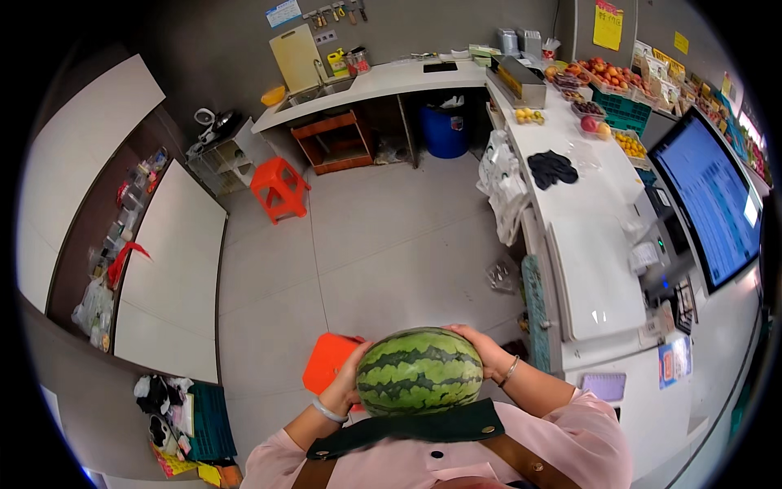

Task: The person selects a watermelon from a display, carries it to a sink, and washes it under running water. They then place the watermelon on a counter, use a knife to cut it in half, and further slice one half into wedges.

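A large striped watermelon [420, 371] is held sideways close against the top of a dark green apron [409, 431]. My left hand [353, 376] cups its left end, with a pale bangle on that wrist. Around the right end lies my right hand [479, 348], a thin metal bangle on its wrist. The undersides of both hands are partly hidden by the fruit. To the right, the white scale platform [595, 281] on the counter bears nothing large, and a crumpled pair of black gloves [552, 169] lies farther along.
An orange-red stool [330, 362] stands partly beneath my left hand; another red stool [279, 188] is farther off. The white counter [531, 137] runs along the right with fruit packs and a monitor [705, 198]. A sink [314, 93] and a blue bin [444, 131] are ahead.
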{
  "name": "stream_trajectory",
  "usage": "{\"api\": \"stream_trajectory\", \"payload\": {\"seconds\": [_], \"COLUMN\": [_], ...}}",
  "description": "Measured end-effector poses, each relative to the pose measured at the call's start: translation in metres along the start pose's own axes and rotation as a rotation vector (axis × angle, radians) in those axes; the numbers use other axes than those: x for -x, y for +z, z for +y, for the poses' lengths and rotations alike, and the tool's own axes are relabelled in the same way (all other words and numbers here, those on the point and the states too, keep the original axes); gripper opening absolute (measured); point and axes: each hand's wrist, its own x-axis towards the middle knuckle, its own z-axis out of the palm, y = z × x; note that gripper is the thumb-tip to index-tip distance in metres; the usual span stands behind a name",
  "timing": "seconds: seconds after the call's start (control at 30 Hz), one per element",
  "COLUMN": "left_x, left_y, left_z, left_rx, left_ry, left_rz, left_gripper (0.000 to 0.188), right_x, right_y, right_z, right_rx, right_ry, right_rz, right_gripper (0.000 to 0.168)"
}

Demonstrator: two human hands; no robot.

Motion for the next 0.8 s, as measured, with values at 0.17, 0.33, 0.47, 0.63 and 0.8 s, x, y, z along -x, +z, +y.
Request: {"api": "stream_trajectory", "payload": {"seconds": [0.17, 0.33, 0.47, 0.63, 0.8], "left_x": [-0.091, -0.186, -0.267, -0.355, -0.450], "left_y": [-0.019, 0.016, 0.004, 0.002, 0.015], "left_z": [0.115, 0.261, 0.354, 0.470, 0.589], "left_rx": [-0.085, -0.219, -0.320, -0.242, -0.266], "left_ry": [-0.033, -0.008, -0.071, -0.079, 0.062], "left_rz": [0.007, -0.038, -0.067, -0.125, -0.136], "left_gripper": [0.050, 0.052, 0.052, 0.052, 0.052], "right_x": [-0.113, -0.224, -0.288, -0.422, -0.541], "right_y": [0.005, 0.009, 0.023, 0.020, 0.026], "right_z": [-0.080, -0.170, -0.222, -0.292, -0.422], "right_rx": [-0.032, 0.050, -0.055, -0.154, -0.029], "right_ry": [-0.003, -0.183, -0.213, -0.127, -0.106], "right_rz": [0.003, 0.126, 0.194, 0.202, 0.205], "right_gripper": [0.037, 0.037, 0.040, 0.043, 0.044]}}
